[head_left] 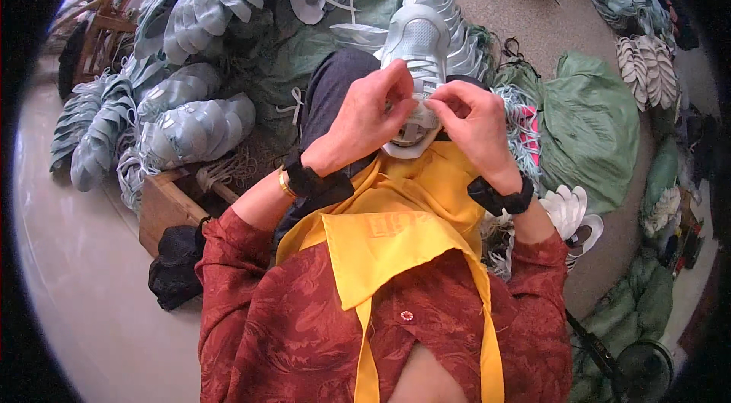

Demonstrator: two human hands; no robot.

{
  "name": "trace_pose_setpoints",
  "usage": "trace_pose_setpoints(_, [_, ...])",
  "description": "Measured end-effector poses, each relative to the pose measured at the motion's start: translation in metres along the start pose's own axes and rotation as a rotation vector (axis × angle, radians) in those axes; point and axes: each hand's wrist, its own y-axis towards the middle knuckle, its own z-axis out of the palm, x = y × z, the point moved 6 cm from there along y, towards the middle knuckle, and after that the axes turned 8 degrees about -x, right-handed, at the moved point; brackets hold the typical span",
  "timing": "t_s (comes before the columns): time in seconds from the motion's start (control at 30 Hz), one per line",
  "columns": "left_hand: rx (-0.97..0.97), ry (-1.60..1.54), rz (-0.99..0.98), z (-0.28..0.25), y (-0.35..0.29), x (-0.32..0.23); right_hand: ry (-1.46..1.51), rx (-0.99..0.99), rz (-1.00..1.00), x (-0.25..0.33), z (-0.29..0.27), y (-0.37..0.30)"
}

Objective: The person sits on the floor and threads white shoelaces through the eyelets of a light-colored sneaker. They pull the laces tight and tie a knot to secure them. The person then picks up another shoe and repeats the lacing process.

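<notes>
The left hand [369, 115] curls narrowly, though whether its tips meet cannot be told; the right hand [476, 123] pinches thumb to finger, and any lace between them is too small to make out. The pale blue shoe [417, 37] lies under and just beyond both grips, toe pointing away, heel near the yellow apron [434, 197]. It could slide or twist, since neither hand seems to brace it. Loose laces [520, 132] beside the right hand might snag its wrist strap [500, 196] if that arm swings outward.
</notes>
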Motion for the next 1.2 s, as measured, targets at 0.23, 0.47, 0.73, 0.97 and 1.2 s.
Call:
trace_pose_setpoints(0.23, [-0.081, 0.170, 0.090, -0.006, 0.001, 0.009, -0.222, -0.090, -0.064, 0.007, -0.003, 0.004])
trace_pose_setpoints(0.47, [-0.091, 0.192, 0.121, -0.003, 0.002, 0.012, -0.288, -0.106, -0.125, 0.007, -0.001, 0.005])
trace_pose_setpoints(0.73, [-0.096, 0.196, 0.120, -0.001, 0.003, 0.014, -0.324, -0.072, -0.137, 0.009, 0.004, 0.010])
trace_pose_setpoints(0.97, [-0.108, 0.190, 0.140, -0.001, 0.003, 0.015, -0.393, -0.078, -0.122, 0.009, 0.005, 0.012])
trace_pose_setpoints(1.2, [-0.122, 0.181, 0.150, 0.000, 0.003, 0.017, -0.267, -0.067, 0.001, 0.002, 0.008, 0.016])
